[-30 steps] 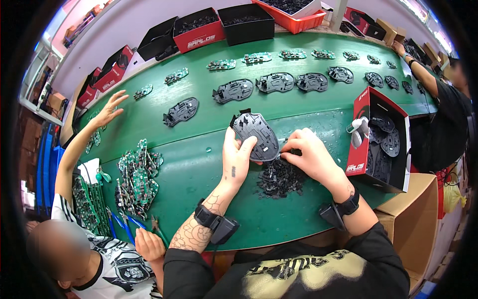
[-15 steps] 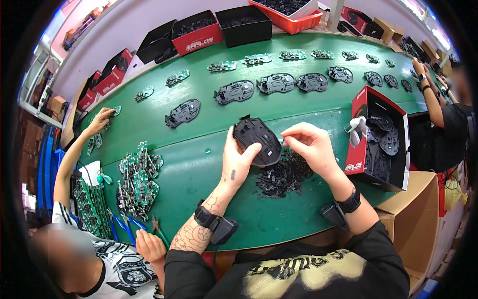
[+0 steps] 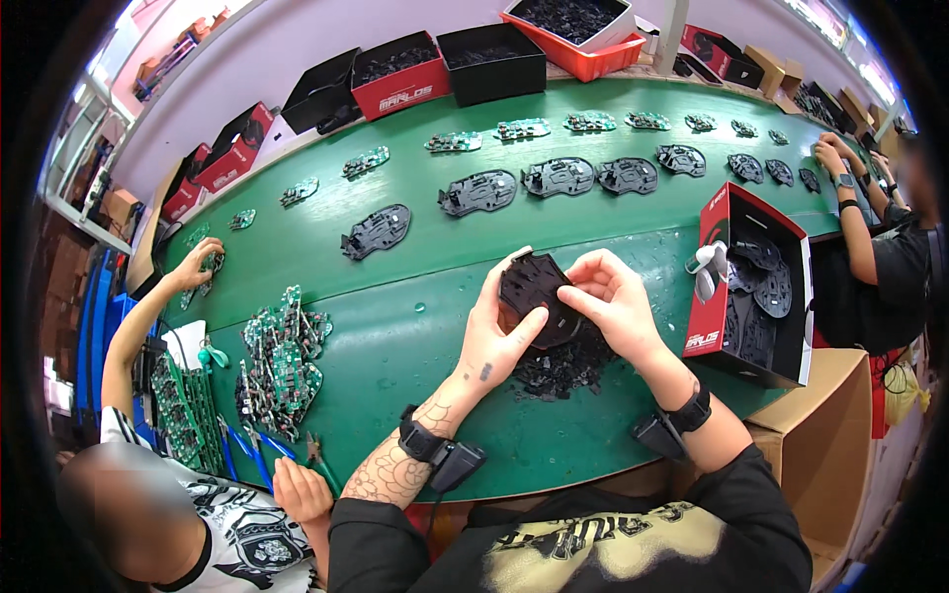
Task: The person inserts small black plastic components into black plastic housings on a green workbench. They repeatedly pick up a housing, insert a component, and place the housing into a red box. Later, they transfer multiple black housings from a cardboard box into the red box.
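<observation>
My left hand [image 3: 498, 334] is closed round a black plastic mouse base shell [image 3: 540, 295], its thumb lying across the lower edge and the inner side facing up, tilted. At the shell's right edge, my right hand [image 3: 615, 302] has thumb and forefinger pressed together; whatever small part they may pinch is hidden. Directly under the shell lies a heap of small black plastic parts [image 3: 565, 374] on the green table [image 3: 415, 346]. Beyond my hands a row of similar base shells [image 3: 478, 193] runs across the table, with a row of green circuit boards [image 3: 523, 129] behind it.
At right stands a red and black box [image 3: 708, 306] of shells, beside an open cardboard carton [image 3: 820, 435]. Left are piled circuit boards [image 3: 282, 361] and blue-handled pliers [image 3: 252, 457]. A co-worker's hand [image 3: 194, 267] touches boards at far left; another person [image 3: 870, 237] works at right. Parts boxes [image 3: 400, 94] line the back.
The shell has tilted and moved slightly right and down in my left hand. My right fingers have come in from beside the shell onto its edge. The co-worker's left-side hand has shifted nearer.
</observation>
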A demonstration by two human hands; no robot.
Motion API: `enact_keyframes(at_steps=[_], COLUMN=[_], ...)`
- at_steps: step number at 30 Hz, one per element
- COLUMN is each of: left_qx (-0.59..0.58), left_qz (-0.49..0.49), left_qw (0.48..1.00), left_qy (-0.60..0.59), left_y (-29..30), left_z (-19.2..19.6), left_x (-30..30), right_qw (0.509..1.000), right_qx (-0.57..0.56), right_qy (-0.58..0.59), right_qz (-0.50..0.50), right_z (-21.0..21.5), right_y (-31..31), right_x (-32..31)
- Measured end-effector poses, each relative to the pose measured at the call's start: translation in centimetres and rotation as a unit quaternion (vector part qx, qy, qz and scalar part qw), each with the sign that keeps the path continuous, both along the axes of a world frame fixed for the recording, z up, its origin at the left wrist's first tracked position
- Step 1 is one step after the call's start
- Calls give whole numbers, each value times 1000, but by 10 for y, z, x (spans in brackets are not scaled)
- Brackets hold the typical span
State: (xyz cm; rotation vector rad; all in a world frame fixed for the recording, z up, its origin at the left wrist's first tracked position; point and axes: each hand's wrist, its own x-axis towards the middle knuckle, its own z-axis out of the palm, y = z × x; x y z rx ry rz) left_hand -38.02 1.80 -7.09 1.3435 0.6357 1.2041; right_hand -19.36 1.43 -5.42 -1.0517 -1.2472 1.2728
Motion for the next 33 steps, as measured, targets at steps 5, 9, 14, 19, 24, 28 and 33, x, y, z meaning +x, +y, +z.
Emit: enact_keyframes(at_steps=[5, 9, 14, 19, 24, 28, 33], left_qx=[15, -16, 201, 225, 101, 84, -67], left_qz=[1, 19, 235, 249, 316, 448, 550], left_qw=[1000, 998, 914, 885, 924, 820, 643], left_qy=[15, 65, 262, 322, 190, 346, 529], left_y=[-2, -6, -5, 11, 95, 158, 168], left_z=[-3, 8, 26, 37, 27, 28, 3], left_x=[-3, -6, -11, -29, -116, -223, -290], right_qw=[994, 995, 996, 996, 930, 888, 886], right_qx=[-46, -49, 7, 52, 210, 218, 206], right_qy=[71, 50, 42, -69, -297, -405, -413], right_qz=[69, 78, 74, 26, -46, 0, 50], right_z=[5, 1, 0, 12, 10, 5, -6], right_y=[1, 3, 4, -3, 8, 5, 10], right_x=[-6, 4, 1, -4, 9, 18, 19])
